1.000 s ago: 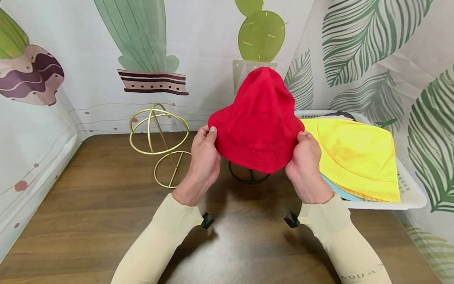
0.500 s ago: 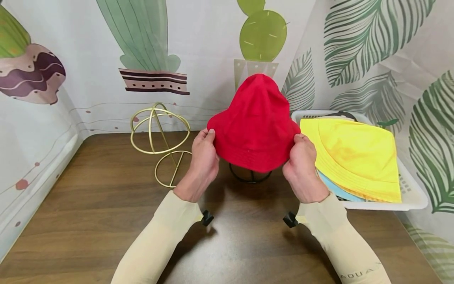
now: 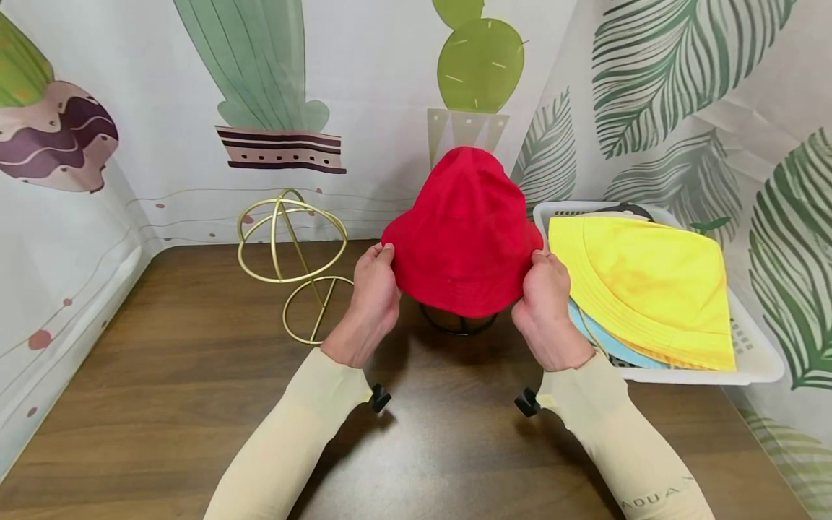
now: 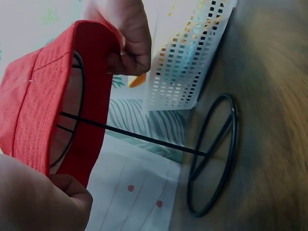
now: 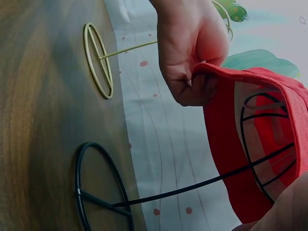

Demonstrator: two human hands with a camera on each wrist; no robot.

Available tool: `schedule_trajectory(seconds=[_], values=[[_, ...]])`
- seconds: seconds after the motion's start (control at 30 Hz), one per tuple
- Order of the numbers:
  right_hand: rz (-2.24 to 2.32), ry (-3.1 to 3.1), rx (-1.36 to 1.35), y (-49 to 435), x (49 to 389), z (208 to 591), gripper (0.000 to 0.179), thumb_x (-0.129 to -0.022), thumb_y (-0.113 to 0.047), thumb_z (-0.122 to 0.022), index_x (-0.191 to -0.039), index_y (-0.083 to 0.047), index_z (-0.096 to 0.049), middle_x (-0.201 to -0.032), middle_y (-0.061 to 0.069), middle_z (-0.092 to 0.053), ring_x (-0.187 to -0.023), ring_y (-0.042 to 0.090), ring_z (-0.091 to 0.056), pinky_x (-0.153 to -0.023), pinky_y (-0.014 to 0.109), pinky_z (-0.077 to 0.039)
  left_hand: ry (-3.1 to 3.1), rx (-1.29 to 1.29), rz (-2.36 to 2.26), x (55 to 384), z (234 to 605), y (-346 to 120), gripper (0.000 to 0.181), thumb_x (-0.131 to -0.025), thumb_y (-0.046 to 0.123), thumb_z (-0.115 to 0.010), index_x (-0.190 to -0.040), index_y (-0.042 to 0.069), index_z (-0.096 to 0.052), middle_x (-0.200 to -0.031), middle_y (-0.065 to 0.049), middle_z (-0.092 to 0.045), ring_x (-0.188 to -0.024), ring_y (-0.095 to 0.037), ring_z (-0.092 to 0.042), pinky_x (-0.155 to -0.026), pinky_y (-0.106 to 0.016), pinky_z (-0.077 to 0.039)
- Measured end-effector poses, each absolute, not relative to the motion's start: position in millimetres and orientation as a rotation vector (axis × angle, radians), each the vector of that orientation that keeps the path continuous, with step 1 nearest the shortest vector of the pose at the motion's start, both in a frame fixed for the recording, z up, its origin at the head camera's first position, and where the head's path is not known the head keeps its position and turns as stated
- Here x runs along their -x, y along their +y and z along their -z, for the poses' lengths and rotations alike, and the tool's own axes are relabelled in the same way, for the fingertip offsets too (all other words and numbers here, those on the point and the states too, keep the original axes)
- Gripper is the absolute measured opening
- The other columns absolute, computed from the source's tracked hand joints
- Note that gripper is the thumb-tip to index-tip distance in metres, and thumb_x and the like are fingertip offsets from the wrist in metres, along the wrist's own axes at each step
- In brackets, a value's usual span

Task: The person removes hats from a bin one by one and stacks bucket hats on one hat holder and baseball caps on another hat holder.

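A red bucket hat (image 3: 463, 231) sits over the top of a black wire hat stand (image 3: 463, 328). My left hand (image 3: 372, 292) pinches the brim at its left side, thumb on top and fingers curled beneath. On the opposite side my right hand (image 3: 544, 300) grips the brim the same way. In the left wrist view the stand's upper ring (image 4: 79, 96) shows inside the hat, and its thin post runs down to a round base (image 4: 211, 154) on the table. From the right wrist, the stand's wire frame (image 5: 264, 115) is visible within the crown.
A gold wire hat stand (image 3: 292, 278) without a hat stands to the left. At the right is a white plastic basket (image 3: 757, 357) holding a yellow bucket hat (image 3: 656, 282) and a light blue one (image 3: 611, 339). A patterned cloth (image 3: 383, 94) hangs behind the wooden table (image 3: 162, 404).
The red hat has come down lower over the black stand. My right hand has shifted left and slightly down with the brim; the left hand has barely moved.
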State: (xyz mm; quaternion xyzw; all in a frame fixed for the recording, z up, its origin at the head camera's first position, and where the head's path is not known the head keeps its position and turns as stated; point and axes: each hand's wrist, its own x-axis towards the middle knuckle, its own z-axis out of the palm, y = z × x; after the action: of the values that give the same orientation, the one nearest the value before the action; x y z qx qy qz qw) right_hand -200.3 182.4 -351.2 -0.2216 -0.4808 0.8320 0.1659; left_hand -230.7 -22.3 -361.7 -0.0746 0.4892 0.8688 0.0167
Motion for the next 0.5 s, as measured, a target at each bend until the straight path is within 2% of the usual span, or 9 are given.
schedule_trajectory(seconds=[0.1, 0.23, 0.4, 0.5], values=[[-2.351, -1.38, 0.647, 180, 199, 353, 0.02, -0.114, -0.02, -0.038, -0.119, -0.013, -0.056, -0.12, -0.003, -0.056, -0.119, 0.014, -0.054, -0.106, 0.027, -0.046, 1.519, 0.239, -2.693, 233, 366, -22, 0.015, -0.115, 0.017, -0.04, -0.116, 0.008, -0.051, -0.113, -0.005, -0.057, -0.1, -0.017, -0.061, -0.089, -0.029, -0.049], [-2.338, -1.406, 0.627, 176, 200, 358, 0.024, -0.114, -0.017, -0.034, -0.107, -0.011, -0.056, -0.114, -0.001, -0.058, -0.111, 0.014, -0.057, -0.104, 0.026, -0.047, 1.554, 0.263, -2.664, 234, 369, -22, 0.017, -0.115, 0.017, -0.04, -0.121, 0.006, -0.051, -0.116, -0.005, -0.056, -0.102, -0.017, -0.06, -0.09, -0.028, -0.049], [-2.309, -1.46, 0.649, 174, 202, 365, 0.025, -0.114, -0.017, -0.032, -0.102, -0.01, -0.052, -0.111, 0.001, -0.057, -0.104, 0.013, -0.058, -0.099, 0.026, -0.047, 1.638, 0.307, -2.59, 236, 373, -22, 0.017, -0.115, 0.019, -0.043, -0.122, 0.007, -0.053, -0.106, -0.003, -0.055, -0.081, -0.012, -0.053, -0.068, -0.023, -0.038], [-2.308, -1.495, 0.668, 174, 204, 371, 0.025, -0.115, -0.018, -0.031, -0.099, -0.01, -0.049, -0.109, 0.002, -0.055, -0.101, 0.013, -0.057, -0.096, 0.026, -0.047, 1.664, 0.311, -2.549, 236, 376, -23, 0.019, -0.115, 0.02, -0.043, -0.124, 0.008, -0.053, -0.103, -0.002, -0.054, -0.074, -0.011, -0.046, -0.062, -0.024, -0.03]])
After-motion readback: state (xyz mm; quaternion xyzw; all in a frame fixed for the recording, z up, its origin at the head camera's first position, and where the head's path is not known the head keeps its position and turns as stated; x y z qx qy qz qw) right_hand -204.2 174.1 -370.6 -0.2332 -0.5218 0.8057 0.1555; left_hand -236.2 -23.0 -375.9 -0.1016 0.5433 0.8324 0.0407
